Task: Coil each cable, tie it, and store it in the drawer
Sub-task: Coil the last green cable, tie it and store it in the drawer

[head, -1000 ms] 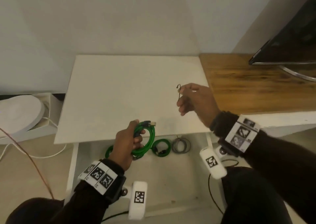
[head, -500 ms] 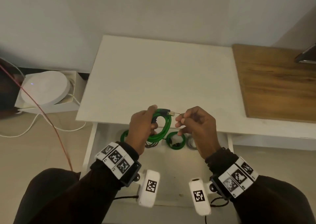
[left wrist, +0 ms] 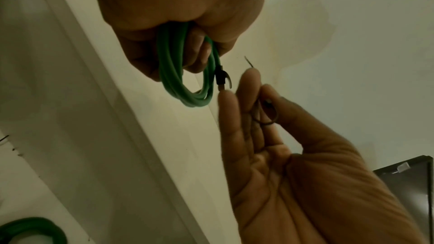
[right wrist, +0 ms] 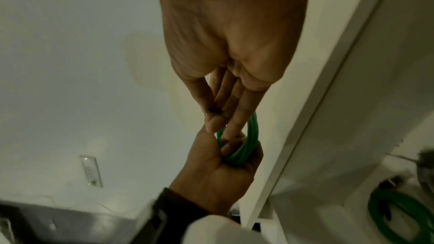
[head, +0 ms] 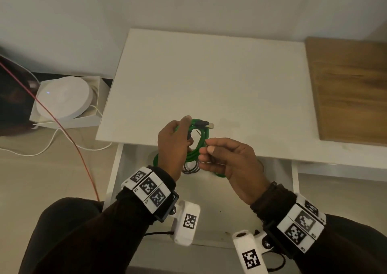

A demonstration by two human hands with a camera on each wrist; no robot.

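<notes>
Green cable coil (head: pixel 199 139) gripped by left hand (head: pixel 172 146); right hand (head: pixel 228 162) pinches twist tie (left wrist: pixel 264 112).

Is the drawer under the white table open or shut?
Open. The drawer stands pulled out below the white table, and coiled cables lie visible inside it.

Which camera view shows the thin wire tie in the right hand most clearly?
The left wrist view: the wire tie loops between the right hand's thumb and fingers, its end poking out. The head view shows a thin dark sliver; the right wrist view shows a dark speck.
</notes>
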